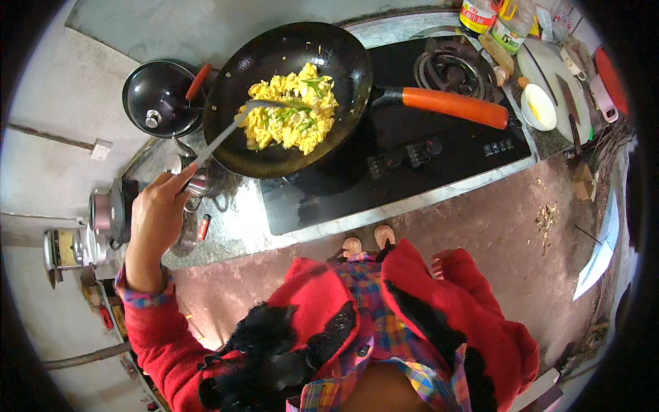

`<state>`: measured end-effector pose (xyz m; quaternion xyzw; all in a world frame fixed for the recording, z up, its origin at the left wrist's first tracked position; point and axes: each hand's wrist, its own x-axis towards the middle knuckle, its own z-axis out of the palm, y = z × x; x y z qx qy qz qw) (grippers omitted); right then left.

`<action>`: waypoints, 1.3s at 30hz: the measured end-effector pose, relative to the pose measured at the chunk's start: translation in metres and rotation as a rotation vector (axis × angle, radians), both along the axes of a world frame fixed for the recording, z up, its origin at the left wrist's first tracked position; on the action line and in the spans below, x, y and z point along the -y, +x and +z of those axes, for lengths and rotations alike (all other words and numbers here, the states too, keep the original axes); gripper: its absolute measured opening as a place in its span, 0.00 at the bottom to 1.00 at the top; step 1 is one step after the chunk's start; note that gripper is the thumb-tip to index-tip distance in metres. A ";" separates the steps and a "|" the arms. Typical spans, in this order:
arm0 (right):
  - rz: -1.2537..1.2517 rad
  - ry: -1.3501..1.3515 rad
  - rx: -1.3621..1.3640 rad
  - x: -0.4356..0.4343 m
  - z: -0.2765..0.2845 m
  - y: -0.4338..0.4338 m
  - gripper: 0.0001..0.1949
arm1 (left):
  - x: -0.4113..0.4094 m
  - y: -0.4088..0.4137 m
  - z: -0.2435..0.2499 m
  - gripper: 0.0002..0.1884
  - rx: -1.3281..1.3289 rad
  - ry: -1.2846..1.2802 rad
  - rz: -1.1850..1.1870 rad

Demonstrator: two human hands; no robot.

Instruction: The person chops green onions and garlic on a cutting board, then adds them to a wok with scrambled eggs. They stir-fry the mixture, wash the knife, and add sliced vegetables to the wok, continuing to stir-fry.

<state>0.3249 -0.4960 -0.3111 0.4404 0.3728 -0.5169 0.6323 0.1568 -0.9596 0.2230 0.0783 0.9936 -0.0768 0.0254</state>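
My left hand point(158, 213) grips the handle of a metal spatula point(219, 141). The spatula's head rests in scrambled eggs with green vegetable pieces point(304, 131), and part of it is buried there. The eggs lie in the middle of a black wok point(288, 44) above the left part of a black glass cooktop point(391, 149). No hand is on the wok's orange handle point(453, 107), which points right. Low beside my body, my right hand point(437, 267) shows only a few fingers past the red sleeve; whether it holds anything is hidden.
A black lidded pot point(154, 95) and a metal kettle point(198, 185) stand left of the wok. A red lighter point(204, 227) lies on the counter. To the right are a coiled burner point(453, 72), a white bowl point(538, 107), sauce bottles point(476, 18) and a knife point(569, 100) on a cutting board point(540, 67).
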 end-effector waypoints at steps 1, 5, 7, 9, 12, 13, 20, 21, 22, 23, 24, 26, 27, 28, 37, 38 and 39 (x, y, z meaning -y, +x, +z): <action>0.001 0.002 -0.009 0.003 -0.002 0.000 0.14 | -0.001 0.006 0.001 0.19 0.006 -0.003 -0.033; 0.000 0.043 -0.055 0.014 -0.001 -0.005 0.13 | -0.005 -0.005 -0.018 0.21 0.055 -0.090 -0.108; 0.019 0.056 -0.072 0.016 0.000 -0.010 0.13 | -0.004 -0.023 -0.030 0.22 0.001 -0.176 -0.083; 0.041 0.068 -0.084 0.015 0.000 -0.016 0.13 | 0.004 -0.031 -0.026 0.20 -0.011 -0.202 -0.053; -0.006 0.077 -0.090 0.013 0.000 -0.005 0.12 | 0.028 -0.041 0.013 0.18 0.017 0.077 -0.006; -0.013 0.084 -0.086 0.011 -0.001 -0.001 0.12 | 0.040 -0.045 0.020 0.18 0.079 0.307 0.157; -0.053 0.108 -0.069 0.008 -0.002 0.022 0.12 | 0.054 -0.088 0.039 0.16 0.286 0.287 0.574; -0.049 0.110 -0.067 0.010 -0.002 0.024 0.12 | 0.057 -0.093 0.030 0.16 0.333 0.306 0.592; -0.047 0.118 -0.068 0.010 0.000 0.026 0.12 | 0.047 -0.100 0.020 0.17 0.436 0.286 0.617; -0.043 0.128 -0.068 0.010 0.002 0.029 0.12 | 0.052 -0.102 0.002 0.16 0.407 0.378 0.601; -0.044 0.136 -0.067 0.010 0.003 0.032 0.12 | 0.044 -0.103 -0.009 0.16 0.422 0.443 0.562; -0.053 0.156 -0.064 0.010 0.005 0.040 0.12 | 0.020 -0.105 -0.018 0.16 0.416 0.480 0.456; -0.051 0.163 -0.064 0.009 0.005 0.043 0.12 | 0.012 -0.102 -0.018 0.16 0.393 0.456 0.400; -0.045 0.172 -0.064 0.009 0.006 0.044 0.12 | 0.006 -0.097 -0.016 0.16 0.368 0.433 0.348; -0.123 0.023 -0.158 0.005 -0.034 0.046 0.15 | -0.045 -0.060 0.025 0.16 0.254 0.188 -0.111; -0.125 -0.019 -0.216 0.001 -0.046 0.049 0.15 | -0.042 -0.065 0.015 0.16 0.290 0.168 -0.085; -0.106 0.000 -0.186 0.006 -0.038 0.040 0.16 | -0.041 -0.066 0.008 0.16 0.326 0.147 -0.052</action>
